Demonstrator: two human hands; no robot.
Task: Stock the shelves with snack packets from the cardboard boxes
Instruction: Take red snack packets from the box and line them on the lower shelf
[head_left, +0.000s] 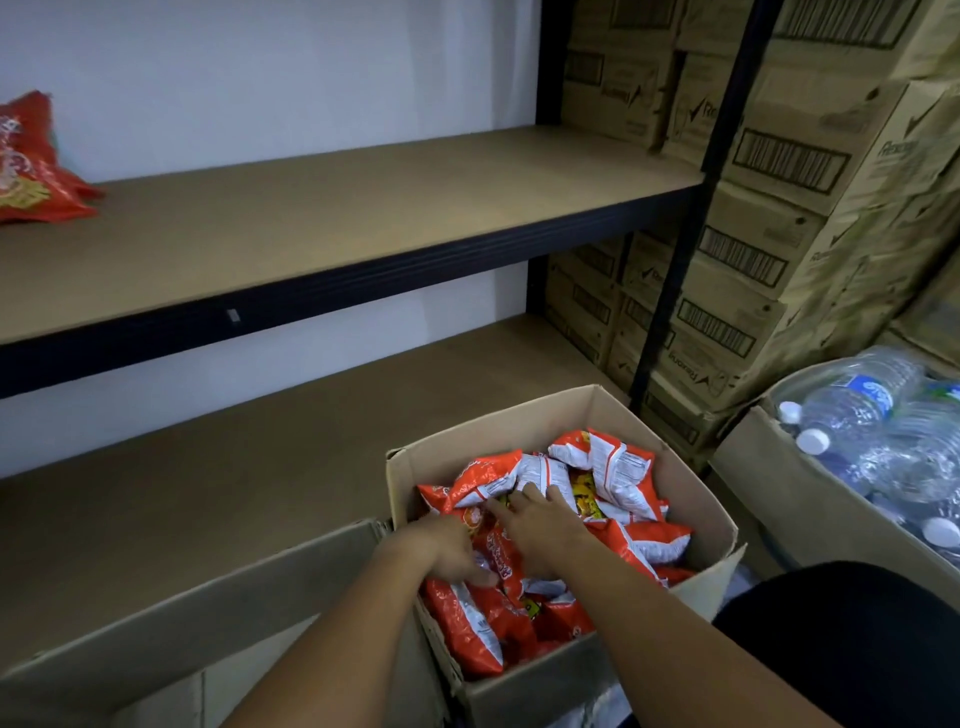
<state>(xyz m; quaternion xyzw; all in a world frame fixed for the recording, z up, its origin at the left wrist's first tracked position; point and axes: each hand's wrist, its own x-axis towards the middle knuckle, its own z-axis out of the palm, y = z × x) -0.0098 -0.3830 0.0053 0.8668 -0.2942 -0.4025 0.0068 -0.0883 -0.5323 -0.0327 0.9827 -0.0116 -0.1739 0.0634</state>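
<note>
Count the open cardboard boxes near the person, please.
3: the snack box under both hands, a box left of it whose inside is hidden, and a box of water bottles at right. Others may be out of view.

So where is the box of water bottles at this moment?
In the head view, the box of water bottles stands at the far right, beside the open box of snack packets and in front of the stacked cartons.

Orange-red and white snack packets (550, 525) with yellow patches fill the plain brown cardboard box (711, 519). Above the box: tan shelves (337, 208) edged black, holding red packets (31, 166) with gold print. Right of the box: clear bottles (857, 410), white caps, blue label.
</note>
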